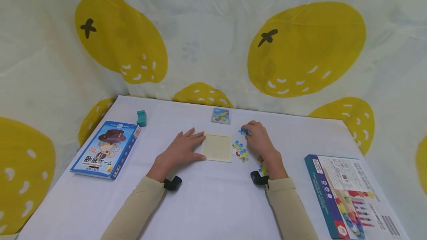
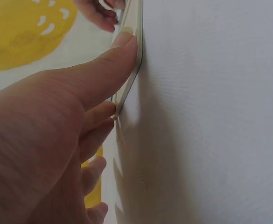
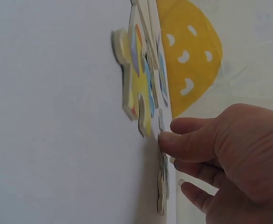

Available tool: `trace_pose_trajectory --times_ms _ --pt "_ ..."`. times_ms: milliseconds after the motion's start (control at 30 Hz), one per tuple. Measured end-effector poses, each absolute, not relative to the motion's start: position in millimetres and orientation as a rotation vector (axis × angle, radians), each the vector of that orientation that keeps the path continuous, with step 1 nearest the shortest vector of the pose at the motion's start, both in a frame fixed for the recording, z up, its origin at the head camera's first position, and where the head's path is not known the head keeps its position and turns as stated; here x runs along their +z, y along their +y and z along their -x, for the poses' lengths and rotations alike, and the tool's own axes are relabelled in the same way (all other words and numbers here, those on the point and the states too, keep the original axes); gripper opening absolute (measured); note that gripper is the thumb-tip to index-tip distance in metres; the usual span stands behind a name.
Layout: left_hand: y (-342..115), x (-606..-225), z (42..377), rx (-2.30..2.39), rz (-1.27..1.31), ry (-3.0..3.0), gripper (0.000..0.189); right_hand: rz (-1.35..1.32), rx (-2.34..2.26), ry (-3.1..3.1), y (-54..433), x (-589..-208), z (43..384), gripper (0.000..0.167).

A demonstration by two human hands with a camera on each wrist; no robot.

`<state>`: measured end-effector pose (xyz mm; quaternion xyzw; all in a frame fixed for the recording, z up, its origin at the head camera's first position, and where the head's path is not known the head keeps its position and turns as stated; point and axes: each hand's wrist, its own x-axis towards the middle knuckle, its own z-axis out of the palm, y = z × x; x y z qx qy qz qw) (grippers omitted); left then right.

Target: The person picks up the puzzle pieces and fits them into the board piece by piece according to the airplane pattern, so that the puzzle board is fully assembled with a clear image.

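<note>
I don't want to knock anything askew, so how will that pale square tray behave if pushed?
The pale square tray looks thin and straight-edged, so it is probably stiff and light. Lying flat on the white tabletop, it would likely slide rather than tip, though the left hand at its edge may steady it.

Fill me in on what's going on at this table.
A person's left hand rests against the left edge of a pale tray. Their right hand has its fingers at blue puzzle pieces; whether it grips one isn't clear. More colorful pieces lie right of the tray, none inside it yet.
</note>
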<state>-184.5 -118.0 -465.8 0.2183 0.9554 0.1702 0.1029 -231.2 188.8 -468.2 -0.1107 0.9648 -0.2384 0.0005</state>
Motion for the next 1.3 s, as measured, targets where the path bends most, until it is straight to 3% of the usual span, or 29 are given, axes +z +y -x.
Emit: trace_pose_trajectory --times_ms 433,833,1100,1300 --pt "-115.3 -464.8 183.5 0.519 -0.633 2.798 0.082 0.261 -0.781 2.975 187.6 -466.4 231.4 0.035" --pt "-114.4 -463.6 183.0 0.511 -0.613 2.796 0.081 0.321 -1.007 2.965 188.7 -470.7 232.5 0.021" --pt "-115.2 -464.1 183.1 0.503 -0.607 2.798 0.082 0.356 -1.127 2.888 170.4 -454.8 227.6 0.028" --pt "-115.2 -466.0 183.1 0.507 -0.600 2.801 0.082 0.308 -1.250 2.796 153.2 -455.4 229.7 0.019"
